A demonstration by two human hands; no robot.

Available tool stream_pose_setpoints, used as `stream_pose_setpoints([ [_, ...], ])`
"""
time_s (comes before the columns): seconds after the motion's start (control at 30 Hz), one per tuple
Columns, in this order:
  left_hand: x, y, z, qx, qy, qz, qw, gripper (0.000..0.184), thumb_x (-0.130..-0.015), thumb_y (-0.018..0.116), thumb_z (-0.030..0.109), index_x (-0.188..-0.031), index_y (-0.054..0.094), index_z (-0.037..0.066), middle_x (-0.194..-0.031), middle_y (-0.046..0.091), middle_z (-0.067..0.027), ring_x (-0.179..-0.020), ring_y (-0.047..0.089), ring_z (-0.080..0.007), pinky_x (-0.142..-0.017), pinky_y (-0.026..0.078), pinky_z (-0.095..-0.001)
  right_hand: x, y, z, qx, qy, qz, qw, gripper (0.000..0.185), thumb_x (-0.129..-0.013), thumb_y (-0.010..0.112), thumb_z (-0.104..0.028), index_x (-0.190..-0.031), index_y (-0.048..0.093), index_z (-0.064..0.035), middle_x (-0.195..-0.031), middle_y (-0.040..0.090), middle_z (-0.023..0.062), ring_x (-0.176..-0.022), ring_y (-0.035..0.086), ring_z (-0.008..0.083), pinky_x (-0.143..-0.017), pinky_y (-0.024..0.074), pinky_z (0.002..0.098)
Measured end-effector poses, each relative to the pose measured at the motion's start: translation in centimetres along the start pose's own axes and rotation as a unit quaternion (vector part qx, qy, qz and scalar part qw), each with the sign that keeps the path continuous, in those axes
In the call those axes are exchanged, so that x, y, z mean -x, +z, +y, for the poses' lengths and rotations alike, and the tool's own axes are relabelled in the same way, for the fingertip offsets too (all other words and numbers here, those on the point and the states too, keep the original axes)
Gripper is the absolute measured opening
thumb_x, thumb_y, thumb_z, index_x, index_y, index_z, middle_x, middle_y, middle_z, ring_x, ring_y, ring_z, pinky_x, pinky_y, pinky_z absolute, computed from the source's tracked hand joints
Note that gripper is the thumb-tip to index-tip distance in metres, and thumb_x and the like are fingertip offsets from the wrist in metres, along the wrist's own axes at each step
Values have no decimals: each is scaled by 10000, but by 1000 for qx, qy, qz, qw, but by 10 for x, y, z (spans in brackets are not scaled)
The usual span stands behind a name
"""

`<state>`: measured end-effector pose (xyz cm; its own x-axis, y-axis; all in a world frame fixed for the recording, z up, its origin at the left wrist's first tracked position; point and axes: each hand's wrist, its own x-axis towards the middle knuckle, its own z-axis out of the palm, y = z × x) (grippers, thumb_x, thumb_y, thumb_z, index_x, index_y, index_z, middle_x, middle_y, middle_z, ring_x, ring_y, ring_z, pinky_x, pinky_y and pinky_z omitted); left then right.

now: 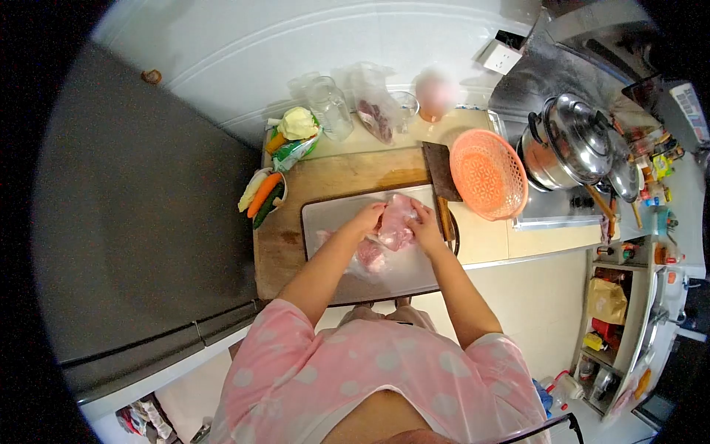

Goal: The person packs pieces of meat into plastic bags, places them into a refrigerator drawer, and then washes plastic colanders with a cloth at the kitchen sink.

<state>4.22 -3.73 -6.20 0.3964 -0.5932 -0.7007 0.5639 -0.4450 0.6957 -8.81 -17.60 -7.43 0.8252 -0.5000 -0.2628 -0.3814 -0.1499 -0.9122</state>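
Observation:
Between my hands is a piece of raw pink meat (398, 222), glossy as if in clear plastic film. My left hand (369, 219) grips its left side, and my right hand (424, 228) has its fingers curled on the right side. Just below lies another piece of raw meat (370, 256) with clear plastic around it, resting on a white cutting board (414, 277) with a dark rim. Right of my right hand, a cleaver (441, 174) lies with its wooden handle over the board's edge.
A pink plastic basket (488, 177) stands right of the cleaver, near a lidded steel pot (566, 144) on the stove. At left are a bowl of carrot and cucumber (268, 211) and bagged vegetables (296, 133). Behind stand a glass jar (333, 111) and a plastic bag (375, 111) with dark contents.

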Motion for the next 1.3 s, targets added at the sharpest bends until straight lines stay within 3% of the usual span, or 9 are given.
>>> stream_pose_setpoints([
  [0.13, 13, 15, 5, 97, 51, 8, 994, 332, -935, 435, 328, -1134, 579, 105, -990, 634, -29, -863, 606, -143, -701, 509, -293, 1, -29, -30, -292, 177, -137, 930, 478, -831, 581, -96, -1294, 460, -92, -1070, 559, 97, -916, 571, 189, -729, 518, 320],
  [0.23, 23, 34, 13, 185, 89, 57, 977, 315, -937, 456, 298, -1146, 572, 94, -973, 629, -39, -931, 583, -158, -739, 483, -282, 9, -38, -63, -396, 174, -132, 892, 444, -844, 557, -70, -1278, 469, -63, -953, 592, 30, -776, 573, 129, -574, 514, 273],
  [0.43, 69, 33, 41, 371, 47, -46, 926, 476, -897, 543, 264, -1316, 371, 117, -1152, 526, -62, -1052, 534, -190, -853, 483, -371, 13, -34, -96, -131, -52, -70, 988, 430, -839, 578, -64, -1260, 490, -52, -1180, 450, 63, -674, 531, 98, -552, 488, 257],
  [0.57, 123, 47, 44, 265, 135, 41, 954, 563, -873, 571, 234, -1355, 289, 162, -1206, 489, -73, -1093, 518, -205, -882, 478, -414, 22, -18, -99, -11, -160, -101, 982, 385, -822, 622, -84, -1189, 531, -14, -1191, 413, 81, -642, 517, 108, -556, 477, 252],
  [0.7, 144, 14, -1, 342, 161, -57, 924, 545, -858, 567, 245, -1345, 334, 178, -1262, 465, -85, -1120, 506, -246, -887, 474, -437, 56, -2, -139, 117, -195, -126, 966, 442, -785, 638, -215, -1189, 541, -64, -1227, 469, 151, -967, 556, 322, -829, 468, 381],
  [0.9, 232, 2, -46, 483, 207, -87, 846, 518, -851, 535, 204, -1329, 365, 101, -1244, 503, -102, -1093, 530, -267, -931, 439, -428, 110, 48, -177, 163, -240, -214, 933, 471, -799, 620, -241, -1212, 505, -46, -1230, 467, 179, -1035, 535, 339, -850, 461, 384],
  [1.1, 331, -33, -122, 537, 301, -107, 781, 549, -838, 535, 200, -1332, 346, 48, -1247, 493, -123, -1110, 514, -274, -953, 414, -419, 185, 129, -183, 47, -73, -363, 928, 430, -794, 629, -247, -1131, 527, -1, -1145, 489, 221, -1002, 551, 312, -835, 460, 357],
  [1.2, 397, -53, -170, 510, 368, -49, 776, 578, -824, 542, 210, -1333, 332, 34, -1238, 494, -130, -1104, 515, -277, -944, 420, -411, 251, 191, -179, 107, -369, -274, 881, 298, -812, 619, -136, -1052, 549, 27, -976, 517, 134, -816, 542, 191, -731, 466, 288],
  [1.3, 468, -75, -214, 510, 408, -22, 757, 613, -804, 554, 222, -1337, 320, 31, -1226, 498, -133, -1096, 518, -283, -936, 426, -408, 325, 243, -192, 114, -312, -334, 882, 365, -800, 628, -229, -1075, 579, 5, -955, 519, 147, -833, 552, 257, -766, 454, 319],
])
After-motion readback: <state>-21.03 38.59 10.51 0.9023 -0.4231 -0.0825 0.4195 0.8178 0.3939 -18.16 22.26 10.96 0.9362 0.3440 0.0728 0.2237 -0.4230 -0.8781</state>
